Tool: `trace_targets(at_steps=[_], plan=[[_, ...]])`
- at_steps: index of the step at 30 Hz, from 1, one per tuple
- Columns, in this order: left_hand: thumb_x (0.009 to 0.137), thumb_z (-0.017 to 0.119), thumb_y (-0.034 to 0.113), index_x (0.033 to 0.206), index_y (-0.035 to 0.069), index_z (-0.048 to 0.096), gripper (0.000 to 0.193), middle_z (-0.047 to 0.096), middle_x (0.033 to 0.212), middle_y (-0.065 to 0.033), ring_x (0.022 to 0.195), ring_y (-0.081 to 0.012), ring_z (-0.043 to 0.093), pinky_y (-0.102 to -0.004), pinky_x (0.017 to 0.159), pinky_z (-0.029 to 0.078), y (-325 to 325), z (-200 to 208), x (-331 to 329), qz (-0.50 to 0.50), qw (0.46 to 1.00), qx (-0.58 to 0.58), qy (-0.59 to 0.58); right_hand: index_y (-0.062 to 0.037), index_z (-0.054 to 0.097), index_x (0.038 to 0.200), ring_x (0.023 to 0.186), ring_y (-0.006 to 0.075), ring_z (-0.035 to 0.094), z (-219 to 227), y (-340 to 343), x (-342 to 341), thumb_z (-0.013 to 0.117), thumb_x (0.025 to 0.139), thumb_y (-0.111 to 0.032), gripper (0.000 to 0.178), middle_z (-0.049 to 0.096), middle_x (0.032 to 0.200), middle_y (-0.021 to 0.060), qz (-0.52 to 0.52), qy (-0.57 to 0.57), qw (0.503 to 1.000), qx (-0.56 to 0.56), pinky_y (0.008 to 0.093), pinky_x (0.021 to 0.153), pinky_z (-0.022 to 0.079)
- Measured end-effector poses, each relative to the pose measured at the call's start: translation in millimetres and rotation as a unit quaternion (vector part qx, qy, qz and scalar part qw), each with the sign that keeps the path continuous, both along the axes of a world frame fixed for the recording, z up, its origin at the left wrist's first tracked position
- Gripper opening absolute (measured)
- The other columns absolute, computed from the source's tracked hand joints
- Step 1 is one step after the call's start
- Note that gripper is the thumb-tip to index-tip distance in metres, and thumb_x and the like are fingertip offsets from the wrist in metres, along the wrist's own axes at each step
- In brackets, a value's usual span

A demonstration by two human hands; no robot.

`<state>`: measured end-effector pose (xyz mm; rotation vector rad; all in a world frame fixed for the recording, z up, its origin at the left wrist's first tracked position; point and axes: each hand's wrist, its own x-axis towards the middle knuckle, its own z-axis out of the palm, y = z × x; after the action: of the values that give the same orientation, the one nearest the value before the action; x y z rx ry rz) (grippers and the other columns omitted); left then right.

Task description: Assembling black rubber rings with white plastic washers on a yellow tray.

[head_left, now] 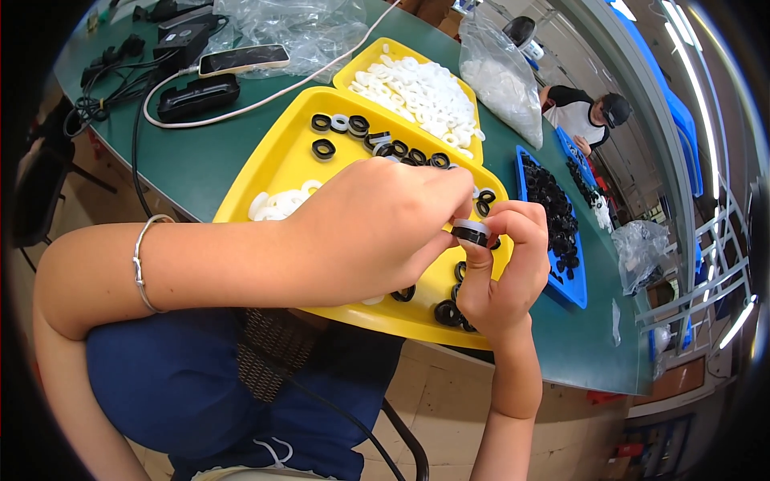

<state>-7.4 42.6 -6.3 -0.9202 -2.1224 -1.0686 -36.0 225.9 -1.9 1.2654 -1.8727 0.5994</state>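
Between the fingertips of both hands is a black ring (471,236) with a whitish ring (473,225) seated on its top. My left hand (377,228), with a silver bangle on its wrist, reaches across from the left and pinches one side. On the other side my right hand (507,268) grips the pair between thumb and fingers. Both are held above a yellow tray (265,172). Black rings (323,148), some paired with white ones, lie scattered in it, and loose white rings (281,205) are heaped at its left. My left hand hides the tray's middle.
Behind stands another yellow tray (350,74) full of white rings. A blue tray (579,293) of black parts is at the right, near plastic bags (501,76). A phone (244,59), cables and a black case (199,98) lie at the left. Another person (581,116) sits farther off.
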Motion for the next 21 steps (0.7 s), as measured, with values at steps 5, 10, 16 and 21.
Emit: trace_targets(at_steps=[5, 10, 16, 21], plan=[[0.075, 0.066, 0.001, 0.086, 0.002, 0.052, 0.019, 0.062, 0.076, -0.0125, 0.072, -0.0295, 0.064, -0.0355, 0.060, 0.049, -0.7, -1.2, 0.2, -0.022, 0.997, -0.029, -0.073, 0.0002, 0.050, 0.091, 0.067, 0.0280, 0.055, -0.8, 0.2, 2.1, 0.068, 0.063, 0.009, 0.034, 0.056, 0.081, 0.0148, -0.004, 0.000, 1.000, 0.015, 0.0322, 0.049, 0.044], [0.073, 0.068, 0.004, 0.085, 0.003, 0.052, 0.019, 0.062, 0.077, -0.0122, 0.070, -0.0308, 0.062, -0.0368, 0.059, 0.048, -2.1, -4.3, -1.2, -0.025, 0.997, -0.047, -0.061, 0.0012, 0.053, 0.088, 0.067, 0.0287, 0.056, 2.2, -2.5, 2.0, 0.065, 0.060, 0.013, 0.033, 0.056, 0.082, 0.0149, 0.010, 0.001, 0.999, 0.034, 0.0331, 0.052, 0.045], [0.071, 0.069, 0.007, 0.081, 0.004, 0.055, 0.018, 0.060, 0.071, -0.0112, 0.065, -0.0300, 0.061, -0.0369, 0.056, 0.047, -5.5, -2.9, -2.9, -0.020, 0.999, -0.038, -0.017, 0.0013, 0.054, 0.091, 0.071, 0.0284, 0.057, 2.8, -1.3, 0.6, 0.060, 0.063, 0.016, 0.032, 0.056, 0.083, 0.0144, 0.045, -0.061, 0.997, 0.018, 0.0349, 0.055, 0.047], [0.070, 0.070, 0.010, 0.079, 0.003, 0.058, 0.016, 0.058, 0.065, -0.0096, 0.060, -0.0286, 0.060, -0.0370, 0.053, 0.046, -14.3, -5.2, -8.0, 0.006, 0.985, -0.152, 0.077, 0.0009, 0.057, 0.094, 0.065, 0.0262, 0.057, 1.7, -0.5, 0.7, 0.057, 0.067, 0.017, 0.031, 0.056, 0.079, 0.0124, 0.054, -0.158, 0.985, 0.039, 0.0320, 0.054, 0.047]])
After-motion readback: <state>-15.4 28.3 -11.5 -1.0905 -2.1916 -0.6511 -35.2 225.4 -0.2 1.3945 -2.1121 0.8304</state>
